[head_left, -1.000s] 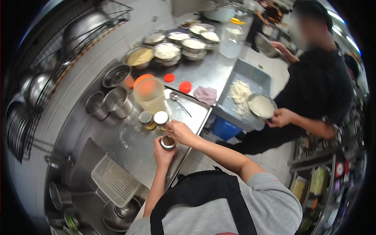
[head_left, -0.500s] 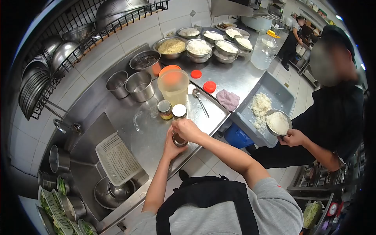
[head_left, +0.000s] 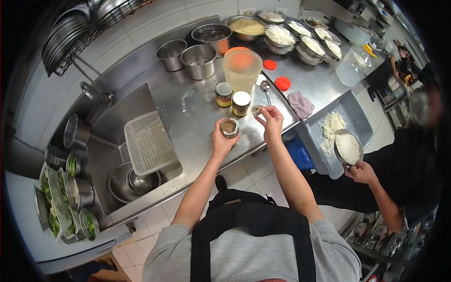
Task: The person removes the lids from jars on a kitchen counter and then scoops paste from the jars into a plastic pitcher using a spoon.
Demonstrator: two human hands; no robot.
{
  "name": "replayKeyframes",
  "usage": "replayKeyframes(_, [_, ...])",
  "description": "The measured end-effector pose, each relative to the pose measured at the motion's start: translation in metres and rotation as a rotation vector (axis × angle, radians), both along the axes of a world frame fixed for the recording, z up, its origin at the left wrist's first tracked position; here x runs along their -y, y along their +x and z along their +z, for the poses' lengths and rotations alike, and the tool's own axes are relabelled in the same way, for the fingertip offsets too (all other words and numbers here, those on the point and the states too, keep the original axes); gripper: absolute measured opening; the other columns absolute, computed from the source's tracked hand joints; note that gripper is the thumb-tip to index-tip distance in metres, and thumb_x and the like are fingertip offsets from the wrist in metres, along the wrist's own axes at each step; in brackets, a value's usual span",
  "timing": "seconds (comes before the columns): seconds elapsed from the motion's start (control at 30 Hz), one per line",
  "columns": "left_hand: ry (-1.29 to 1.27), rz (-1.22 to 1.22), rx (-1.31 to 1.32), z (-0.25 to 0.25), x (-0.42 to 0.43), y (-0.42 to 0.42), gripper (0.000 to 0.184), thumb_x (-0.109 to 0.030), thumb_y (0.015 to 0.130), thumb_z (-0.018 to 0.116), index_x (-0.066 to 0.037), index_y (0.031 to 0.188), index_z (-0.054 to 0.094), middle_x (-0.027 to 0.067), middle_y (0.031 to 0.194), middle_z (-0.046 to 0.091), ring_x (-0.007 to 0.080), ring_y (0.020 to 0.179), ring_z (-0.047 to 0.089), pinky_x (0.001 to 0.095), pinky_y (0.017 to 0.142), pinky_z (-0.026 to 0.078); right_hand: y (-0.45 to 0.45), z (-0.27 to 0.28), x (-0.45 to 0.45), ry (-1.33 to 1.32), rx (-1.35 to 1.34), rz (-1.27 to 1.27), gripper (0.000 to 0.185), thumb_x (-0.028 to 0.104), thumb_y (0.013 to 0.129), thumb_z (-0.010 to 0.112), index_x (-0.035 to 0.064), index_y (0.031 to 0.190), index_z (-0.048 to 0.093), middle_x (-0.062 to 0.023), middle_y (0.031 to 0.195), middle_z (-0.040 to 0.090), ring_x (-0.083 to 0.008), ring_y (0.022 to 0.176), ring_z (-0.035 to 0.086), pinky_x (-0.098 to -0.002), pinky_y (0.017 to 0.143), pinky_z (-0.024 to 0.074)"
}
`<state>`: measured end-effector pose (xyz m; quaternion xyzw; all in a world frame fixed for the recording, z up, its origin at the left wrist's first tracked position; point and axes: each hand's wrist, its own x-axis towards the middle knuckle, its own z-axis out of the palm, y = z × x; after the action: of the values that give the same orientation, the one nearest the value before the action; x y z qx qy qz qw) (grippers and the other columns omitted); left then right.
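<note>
My left hand (head_left: 221,143) is closed around a small open jar (head_left: 229,127) with a brown paste inside. My right hand (head_left: 272,123) is to the right, pinching a small, shiny, thin piece (head_left: 256,110) that looks like a jar seal. Just beyond my hands, a jar with a white top (head_left: 241,104) stands beside another jar (head_left: 223,94) with a greyish top. Behind them is a large translucent plastic tub (head_left: 243,70). A spoon (head_left: 266,93) lies on the steel counter near my right hand.
Steel pots (head_left: 198,62), bowls of rice (head_left: 280,36) and red lids (head_left: 283,83) occupy the counter. At left, a white basket (head_left: 149,143) rests over the sink. On the right a co-worker's hand (head_left: 361,172) holds a rice bowl above a grey bin (head_left: 364,110). A purple cloth (head_left: 301,104) lies nearby.
My right hand has come away from the jar to the right, with the small shiny piece in its fingers. The jar's opening with brown paste now shows. My view has shifted.
</note>
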<state>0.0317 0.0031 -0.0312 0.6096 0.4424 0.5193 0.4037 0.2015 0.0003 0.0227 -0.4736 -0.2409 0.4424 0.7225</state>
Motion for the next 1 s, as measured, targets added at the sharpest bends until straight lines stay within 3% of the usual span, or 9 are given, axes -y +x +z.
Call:
replayKeyframes(0.17, [-0.014,0.038,-0.021,-0.002,0.000,-0.002,0.082,-0.013,0.056,0.084,-0.006,0.125,0.039,0.0133,0.117,0.054,0.0227,0.108,0.054,0.0349,0.094,0.042,0.001,0.006,0.008,-0.023,0.092,0.020,0.005,0.006,0.081,0.066,0.0060,0.081,0.061,0.0013,0.070,0.060,-0.0053,0.061,0.054,-0.0199,0.054,0.0469])
replayKeyframes(0.27, [-0.088,-0.071,-0.066,0.006,0.011,-0.009,0.109,-0.013,0.057,0.084,-0.005,0.142,0.016,0.0214,0.140,0.030,0.0334,0.129,0.034,0.0401,0.106,0.030,-0.011,0.012,0.003,0.017,0.137,0.085,0.006,0.006,0.080,0.066,0.0041,0.081,0.061,0.0011,0.070,0.060,-0.0059,0.061,0.054,-0.0205,0.054,0.0471])
replayKeyframes(0.37, [0.018,-0.007,-0.099,0.000,0.018,-0.031,0.109,-0.014,0.060,0.082,-0.005,0.144,0.014,0.0223,0.143,0.026,0.0345,0.130,0.033,0.0408,0.106,0.030,-0.027,0.025,-0.012,0.104,0.309,0.114,0.007,0.006,0.081,0.066,0.0025,0.081,0.060,0.0008,0.071,0.060,-0.0062,0.062,0.055,-0.0202,0.054,0.0469])
replayKeyframes(0.43, [0.030,0.024,-0.085,-0.002,0.023,-0.057,0.105,-0.014,0.063,0.080,-0.008,0.145,0.014,0.0207,0.144,0.027,0.0329,0.130,0.035,0.0427,0.104,0.032,-0.038,0.039,-0.032,0.130,0.374,0.149,0.008,0.005,0.079,0.066,0.0002,0.077,0.060,-0.0013,0.069,0.061,-0.0081,0.061,0.056,-0.0240,0.054,0.0471])
replayKeyframes(0.5, [-0.146,0.059,-0.014,0.004,0.030,-0.087,0.094,-0.010,0.067,0.077,-0.011,0.143,0.021,0.0158,0.143,0.031,0.0300,0.128,0.038,0.0432,0.100,0.035,-0.048,0.055,-0.062,0.186,0.816,0.172,0.009,0.004,0.076,0.067,-0.0016,0.074,0.061,-0.0057,0.064,0.060,-0.0106,0.059,0.056,-0.0288,0.056,0.0474])
replayKeyframes(0.67, [-0.183,0.134,0.034,0.002,0.033,-0.142,0.072,-0.003,0.072,0.071,-0.010,0.136,0.036,0.0098,0.138,0.040,0.0250,0.121,0.045,0.0404,0.095,0.039,-0.085,0.063,-0.174,0.290,1.341,0.256,0.008,0.006,0.075,0.061,0.0005,0.080,0.065,-0.0168,0.074,0.065,-0.0315,0.068,0.064,-0.0393,0.065,0.0500])
replayKeyframes(0.73, [-0.201,0.157,0.069,0.006,0.035,-0.153,0.065,-0.002,0.074,0.069,-0.009,0.133,0.040,0.0085,0.136,0.043,0.0238,0.119,0.046,0.0391,0.094,0.040,-0.098,0.049,-0.215,0.051,1.609,0.561,0.011,0.008,0.076,0.058,0.0020,0.081,0.067,-0.0181,0.082,0.066,-0.0376,0.079,0.063,-0.0417,0.072,0.0508])
replayKeyframes(0.87, [-0.249,0.225,0.170,0.011,0.041,-0.175,0.055,0.001,0.077,0.065,-0.006,0.128,0.045,0.0087,0.131,0.047,0.0214,0.115,0.049,0.0354,0.092,0.042,-0.124,0.028,-0.255,-0.350,1.471,0.913,0.009,0.004,0.075,0.059,0.0020,0.075,0.068,-0.0155,0.068,0.066,-0.0246,0.061,0.067,-0.0327,0.055,0.0552])
replayKeyframes(1.0, [-0.284,0.245,0.185,0.005,0.033,-0.190,0.051,0.002,0.077,0.064,-0.004,0.125,0.047,0.0092,0.129,0.049,0.0205,0.113,0.051,0.0323,0.090,0.043,-0.139,-0.007,-0.276,-0.442,1.359,1.080,0.013,-0.010,0.063,0.064,-0.0004,0.071,0.066,-0.0090,0.064,0.064,-0.0180,0.056,0.065,-0.0319,0.049,0.0557])
